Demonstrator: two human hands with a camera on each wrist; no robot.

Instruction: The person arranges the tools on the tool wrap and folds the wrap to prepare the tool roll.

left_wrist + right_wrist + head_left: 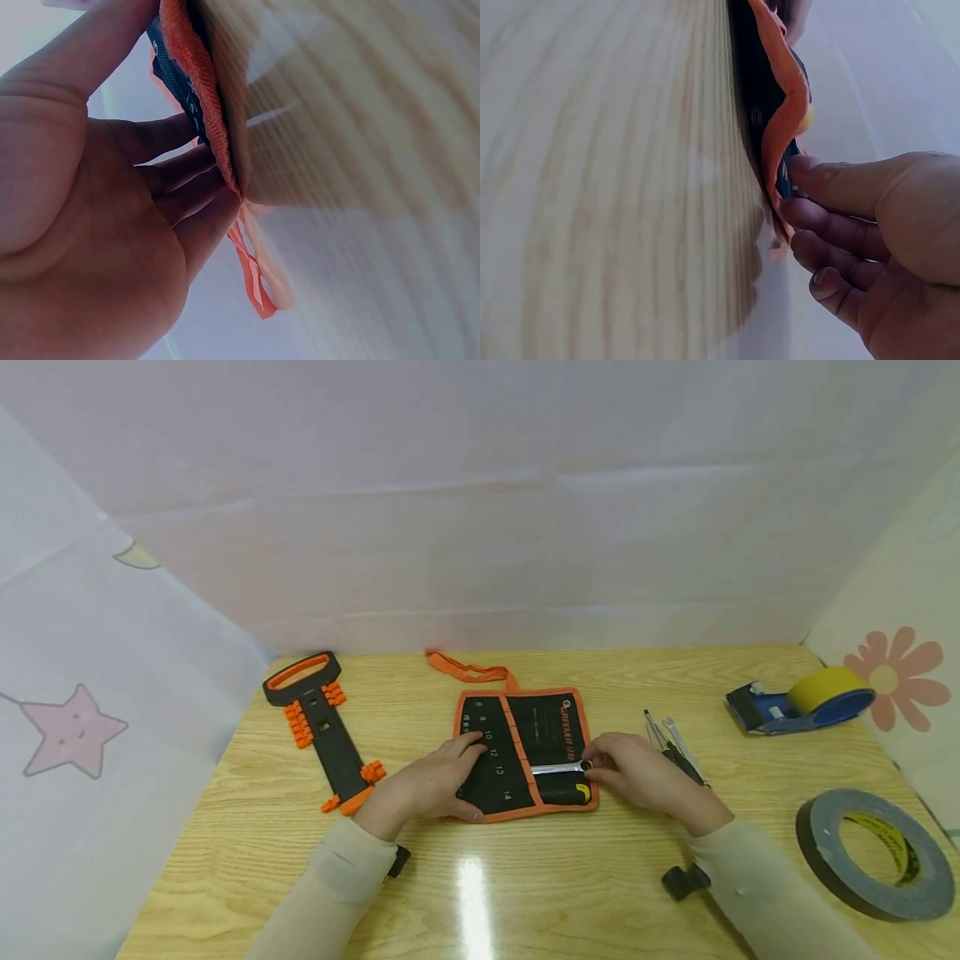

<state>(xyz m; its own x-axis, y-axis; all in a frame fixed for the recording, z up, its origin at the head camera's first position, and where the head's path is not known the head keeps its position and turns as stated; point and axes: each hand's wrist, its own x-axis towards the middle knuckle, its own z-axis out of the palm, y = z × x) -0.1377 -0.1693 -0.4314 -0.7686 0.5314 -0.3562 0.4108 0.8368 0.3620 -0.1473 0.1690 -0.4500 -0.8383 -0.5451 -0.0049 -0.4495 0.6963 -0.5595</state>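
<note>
A black tool pouch [542, 722] with orange edging and numbered pockets lies unfolded on the table. A silver wrench [555, 768] sits across it, one end in a pocket, its ring end toward the right. My right hand [637, 772] pinches that ring end between thumb and fingers. Below the wrench, a black handle with a yellow tip [582, 792] lies in another pocket. My left hand [438, 783] rests on the pouch's left part, thumb and fingers spread over it. In the right wrist view, the wrench is hidden behind the pouch's orange edge [781, 124].
Right of the pouch lie a wrench [684, 745] and slim dark-handled tools [671, 756]. A black-and-orange holder [333, 747] lies at the left. On the right are a blue tape dispenser [776, 714] with yellow tape and a large grey tape roll [817, 843]. An orange strap [472, 672] trails behind the pouch.
</note>
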